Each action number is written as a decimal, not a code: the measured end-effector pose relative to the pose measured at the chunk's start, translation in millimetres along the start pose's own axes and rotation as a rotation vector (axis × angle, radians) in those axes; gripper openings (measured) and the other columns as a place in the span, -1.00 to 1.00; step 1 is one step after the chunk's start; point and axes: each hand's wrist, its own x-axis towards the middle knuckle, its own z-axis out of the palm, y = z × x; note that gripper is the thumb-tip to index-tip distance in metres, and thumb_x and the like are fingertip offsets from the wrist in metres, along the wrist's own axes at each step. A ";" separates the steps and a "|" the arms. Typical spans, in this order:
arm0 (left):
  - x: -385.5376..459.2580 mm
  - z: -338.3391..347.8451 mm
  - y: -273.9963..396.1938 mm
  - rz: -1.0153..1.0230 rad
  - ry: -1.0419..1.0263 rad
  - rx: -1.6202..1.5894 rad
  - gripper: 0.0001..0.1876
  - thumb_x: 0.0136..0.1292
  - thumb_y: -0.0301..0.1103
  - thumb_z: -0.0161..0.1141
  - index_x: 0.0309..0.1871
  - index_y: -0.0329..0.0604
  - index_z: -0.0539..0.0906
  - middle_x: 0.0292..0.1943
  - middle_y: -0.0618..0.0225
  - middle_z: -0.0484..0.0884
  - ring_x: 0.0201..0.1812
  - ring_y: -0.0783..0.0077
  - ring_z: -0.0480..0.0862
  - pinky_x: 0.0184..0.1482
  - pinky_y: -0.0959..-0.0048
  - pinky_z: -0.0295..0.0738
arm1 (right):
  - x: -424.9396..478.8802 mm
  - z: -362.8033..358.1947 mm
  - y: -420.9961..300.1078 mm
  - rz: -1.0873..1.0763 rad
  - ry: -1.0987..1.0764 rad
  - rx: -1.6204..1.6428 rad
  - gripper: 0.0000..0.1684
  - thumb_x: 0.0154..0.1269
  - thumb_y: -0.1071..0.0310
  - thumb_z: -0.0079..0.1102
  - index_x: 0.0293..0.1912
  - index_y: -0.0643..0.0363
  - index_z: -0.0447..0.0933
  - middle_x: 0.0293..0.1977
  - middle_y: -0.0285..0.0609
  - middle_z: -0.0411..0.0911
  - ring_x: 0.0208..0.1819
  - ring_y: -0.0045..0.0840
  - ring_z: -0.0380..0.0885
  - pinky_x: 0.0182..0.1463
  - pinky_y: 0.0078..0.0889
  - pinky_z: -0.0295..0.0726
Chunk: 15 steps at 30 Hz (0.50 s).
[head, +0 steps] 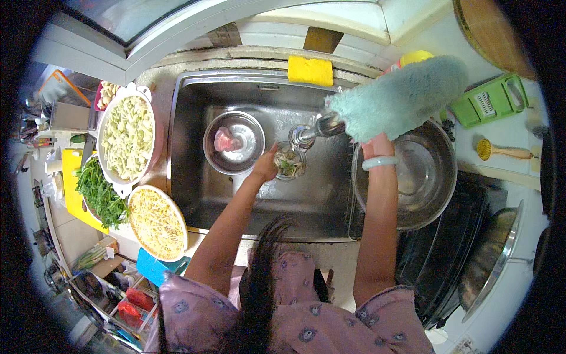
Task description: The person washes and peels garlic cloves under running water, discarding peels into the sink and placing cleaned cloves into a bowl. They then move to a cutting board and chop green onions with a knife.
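My left hand is at the left rim of a small round container and grips its side. Pale and green food scraps lie in this container, inside the steel sink. Just above it is the metal tap spout. A fluffy teal cover stretches up and right from the tap. My right hand, below a pale bangle, reaches to the underside of this cover, which hides its fingers. Left of my left hand, a steel bowl in the sink contains a piece of pink raw meat.
A large steel basin stands at the sink's right side. Along the left counter are a white colander of pale green pieces, leafy greens and a dish of bean sprouts. A yellow cloth lies on the back rim.
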 end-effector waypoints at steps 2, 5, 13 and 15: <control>-50.5 -22.4 -5.0 -0.039 -0.013 0.143 -0.39 0.00 -0.46 0.15 0.20 -0.13 0.27 -0.08 -0.06 0.50 -0.08 -0.05 0.51 0.03 0.21 0.36 | -19.7 22.1 0.1 -0.147 0.060 -0.107 -0.74 0.16 0.44 -0.03 -0.12 0.30 0.36 -0.21 -0.03 0.44 -0.17 -0.29 0.46 -0.04 -0.23 0.49; -114.4 -44.2 -26.1 -0.196 0.078 0.098 -0.65 0.06 -0.45 0.08 -0.02 -0.16 0.49 -0.19 -0.04 0.54 -0.13 -0.11 0.51 -0.07 0.17 0.41 | -22.0 20.6 34.7 -0.303 0.027 -0.244 -0.68 0.00 0.56 0.06 -0.16 0.25 0.37 -0.28 -0.21 0.46 -0.38 -0.55 0.39 -0.17 -0.53 0.43; -183.7 -86.7 -16.8 -0.409 -0.014 0.359 -0.69 0.10 -0.41 0.05 -0.04 -0.11 0.49 -0.18 0.04 0.51 -0.19 -0.03 0.52 -0.16 0.15 0.45 | -23.0 -46.5 234.9 -0.282 -0.320 -1.191 -0.91 -0.01 0.40 0.15 -0.46 0.21 0.56 -0.52 -0.11 0.55 -0.44 -0.44 0.55 -0.32 -0.42 0.50; -189.4 -82.8 -7.2 -0.451 0.097 0.396 -0.82 0.14 -0.36 0.01 -0.21 -0.17 0.53 -0.29 0.03 0.54 -0.29 -0.04 0.55 -0.24 0.14 0.46 | -19.2 -49.4 266.0 -0.198 -0.336 -1.463 -0.88 0.00 0.37 0.11 -0.51 0.21 0.55 -0.54 -0.06 0.52 -0.43 -0.30 0.56 -0.31 -0.31 0.51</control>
